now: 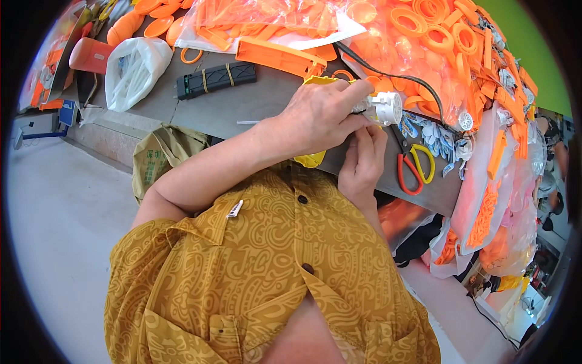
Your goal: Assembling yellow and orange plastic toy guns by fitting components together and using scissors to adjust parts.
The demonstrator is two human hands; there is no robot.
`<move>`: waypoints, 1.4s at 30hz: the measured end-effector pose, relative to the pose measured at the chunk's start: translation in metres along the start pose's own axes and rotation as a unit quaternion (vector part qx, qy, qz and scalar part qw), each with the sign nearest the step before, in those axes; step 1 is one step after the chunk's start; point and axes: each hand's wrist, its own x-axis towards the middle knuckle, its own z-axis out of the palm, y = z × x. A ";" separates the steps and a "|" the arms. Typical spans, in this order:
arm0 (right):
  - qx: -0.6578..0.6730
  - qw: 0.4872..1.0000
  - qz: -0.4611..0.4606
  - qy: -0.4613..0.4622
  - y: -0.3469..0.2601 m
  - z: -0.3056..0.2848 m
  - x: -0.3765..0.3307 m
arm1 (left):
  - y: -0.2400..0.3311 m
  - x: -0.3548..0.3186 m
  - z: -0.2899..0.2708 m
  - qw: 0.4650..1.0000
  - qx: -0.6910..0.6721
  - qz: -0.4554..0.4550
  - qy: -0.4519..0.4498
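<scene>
My left hand (321,115) is closed with its thumb and fingers around a white round plastic part (388,109), which has small holes in its face and a clear section behind it. Just below it, my right hand (364,161) has its fingertips pinched together against the left thumb; whatever they grip is hidden. A yellow plastic piece (310,159) shows under my left hand, mostly covered by it. Scissors (409,167) with one red and one yellow handle lie to the right of my right hand.
Orange plastic parts (427,30) in clear bags fill the table's far side. A black banded bundle (216,80), an orange tray-shaped part (279,56) and a white plastic bag (136,70) lie left of centre. Blue-white small parts (439,139) lie near the scissors. A black cable (400,73) crosses the parts.
</scene>
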 end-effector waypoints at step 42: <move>0.588 0.780 0.216 0.011 0.032 -0.014 0.051 | -0.020 0.020 -0.105 0.957 0.277 0.073 -0.039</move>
